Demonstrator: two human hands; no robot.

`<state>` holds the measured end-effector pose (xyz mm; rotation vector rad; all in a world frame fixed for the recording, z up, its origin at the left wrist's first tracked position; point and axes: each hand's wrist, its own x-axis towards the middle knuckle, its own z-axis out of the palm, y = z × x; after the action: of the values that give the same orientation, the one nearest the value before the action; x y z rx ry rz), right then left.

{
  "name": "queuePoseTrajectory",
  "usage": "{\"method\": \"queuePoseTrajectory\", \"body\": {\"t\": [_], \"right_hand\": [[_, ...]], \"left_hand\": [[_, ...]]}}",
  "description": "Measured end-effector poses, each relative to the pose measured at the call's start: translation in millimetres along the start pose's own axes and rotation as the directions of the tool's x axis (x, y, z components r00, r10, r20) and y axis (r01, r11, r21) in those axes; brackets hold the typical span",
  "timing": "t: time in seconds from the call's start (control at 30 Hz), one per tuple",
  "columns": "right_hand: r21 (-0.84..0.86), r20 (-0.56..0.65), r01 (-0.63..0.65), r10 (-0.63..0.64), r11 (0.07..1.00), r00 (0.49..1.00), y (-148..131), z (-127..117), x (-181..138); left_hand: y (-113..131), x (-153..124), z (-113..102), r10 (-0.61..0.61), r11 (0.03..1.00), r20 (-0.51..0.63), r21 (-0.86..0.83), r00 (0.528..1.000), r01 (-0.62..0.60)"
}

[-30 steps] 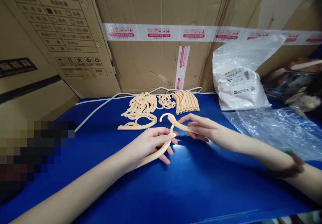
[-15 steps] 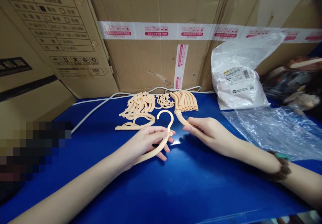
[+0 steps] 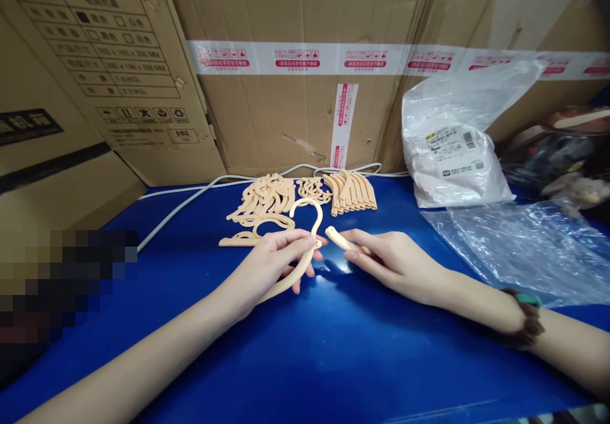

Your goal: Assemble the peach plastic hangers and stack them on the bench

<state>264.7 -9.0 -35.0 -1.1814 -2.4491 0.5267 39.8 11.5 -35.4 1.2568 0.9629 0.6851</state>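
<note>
My left hand [image 3: 271, 265] is closed around a peach plastic hanger piece with a hook [image 3: 307, 233], the hook pointing up and away. My right hand [image 3: 386, 255] pinches a shorter peach hanger arm [image 3: 339, 238] whose free end points at the hook piece, a small gap between them. Both hands hover low over the blue table [image 3: 333, 348]. Behind them lie a loose heap of hanger parts [image 3: 264, 205], a small tangle of hooks [image 3: 313, 190] and a neat stack of arms [image 3: 352, 192].
Large cardboard boxes [image 3: 286, 61] wall the back and left. A white cable [image 3: 190, 198] runs along the table's rear. A white bag with a barcode label [image 3: 450, 157] and crumpled clear plastic [image 3: 519, 246] lie at right. A pixelated patch covers the left.
The two hanger pieces, joined a second ago, have come apart. My right hand drew its arm piece back to the right, and the hook piece in my left hand tilted upright.
</note>
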Motion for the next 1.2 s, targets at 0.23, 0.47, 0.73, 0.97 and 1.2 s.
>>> {"method": "queuePoseTrajectory", "body": {"t": [0.23, 0.47, 0.73, 0.97, 1.2], "right_hand": [[0.031, 0.005, 0.095, -0.095, 0.995, 0.995, 3.3, 2.6, 0.3], [0.003, 0.042, 0.108, -0.108, 0.994, 0.993, 4.5, 6.4, 0.2], [-0.028, 0.06, 0.102, -0.1, 0.994, 0.993, 6.7, 8.5, -1.3], [-0.086, 0.052, 0.103, -0.099, 0.991, 0.994, 5.8, 8.1, -1.0], [-0.237, 0.002, 0.122, -0.125, 0.964, 0.992, 6.3, 8.7, -2.0]], "left_hand": [[3.0, -2.1, 0.3, -0.015, 1.0, -0.022, 0.018, 1.0, 0.016], [-0.6, -1.8, -1.8, -0.032, 0.998, 0.02, 0.061, 0.999, 0.03], [3.2, -2.5, 2.8, -0.041, 0.997, 0.037, 0.074, 0.998, 0.038], [-0.1, 0.0, 0.0, -0.051, 0.997, 0.07, 0.065, 0.996, 0.047], [4.0, -1.9, -1.1, -0.104, 0.992, 0.1, 0.08, 0.989, 0.096]]}}
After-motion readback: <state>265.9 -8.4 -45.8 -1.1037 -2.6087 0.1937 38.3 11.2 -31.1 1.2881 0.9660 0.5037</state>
